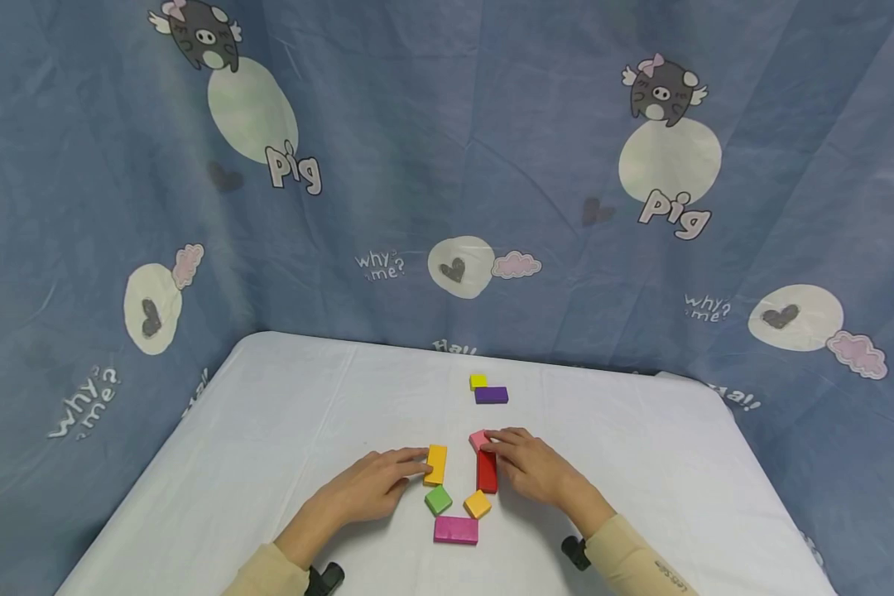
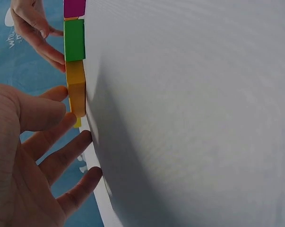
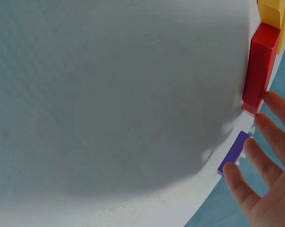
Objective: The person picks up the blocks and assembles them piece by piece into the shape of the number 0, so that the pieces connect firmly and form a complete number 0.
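Observation:
My left hand [image 1: 372, 487] reaches in from the left, fingers extended, fingertips at the long yellow-orange block [image 1: 435, 465]. In the left wrist view its thumb and fingers [image 2: 81, 187] are spread apart beside that block. From the right, my right hand [image 1: 531, 465] reaches over the pink block [image 1: 479, 439] and the upper end of the long red block [image 1: 487, 472]. Its fingers [image 3: 263, 158] are spread and loosely bent in the right wrist view, one tip right at the red block. The hand partly covers the pink block.
Below these lie a green block [image 1: 438, 500] and a small yellow-orange block [image 1: 478, 504], both turned at an angle, then a magenta block [image 1: 456, 531]. Farther back, a purple block [image 1: 492, 396] lies by a small yellow block [image 1: 478, 382]. A blue patterned curtain [image 1: 447, 165] hangs behind the white table [image 1: 305, 397].

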Tool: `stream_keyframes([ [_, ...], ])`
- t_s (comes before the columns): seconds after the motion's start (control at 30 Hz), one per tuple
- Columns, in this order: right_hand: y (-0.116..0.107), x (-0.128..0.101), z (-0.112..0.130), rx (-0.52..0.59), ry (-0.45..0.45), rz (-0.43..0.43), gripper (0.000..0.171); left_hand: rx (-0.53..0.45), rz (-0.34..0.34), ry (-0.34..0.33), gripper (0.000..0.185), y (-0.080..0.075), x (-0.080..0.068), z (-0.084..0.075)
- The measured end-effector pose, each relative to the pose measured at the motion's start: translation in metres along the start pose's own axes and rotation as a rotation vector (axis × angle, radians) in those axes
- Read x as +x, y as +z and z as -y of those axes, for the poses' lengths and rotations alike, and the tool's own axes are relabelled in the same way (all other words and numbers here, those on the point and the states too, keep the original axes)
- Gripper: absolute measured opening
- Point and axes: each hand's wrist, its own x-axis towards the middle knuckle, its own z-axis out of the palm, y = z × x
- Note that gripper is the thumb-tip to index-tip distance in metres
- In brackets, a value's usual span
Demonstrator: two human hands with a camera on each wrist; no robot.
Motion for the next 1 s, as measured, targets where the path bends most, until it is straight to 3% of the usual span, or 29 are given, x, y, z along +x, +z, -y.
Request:
stream_keyframes([
  [0.33, -0.008, -0.011, 0.006, 0.004, -0.01, -0.064, 0.036, -0.007, 0.002, 0.005, 0.037, 0.001, -0.001, -0.001],
  [0.7, 0.004, -0.058, 0.03, -0.078, -0.038, 0.022, 0.053, -0.014, 0.003, -0.016, 0.038, -0.003, -0.001, -0.002],
  [1.0, 0.015, -0.066, 0.04, -0.071, -0.043, 0.059, 0.057, -0.065, 0.012, -0.023, 0.038, -0.012, 0.006, 0.007],
])
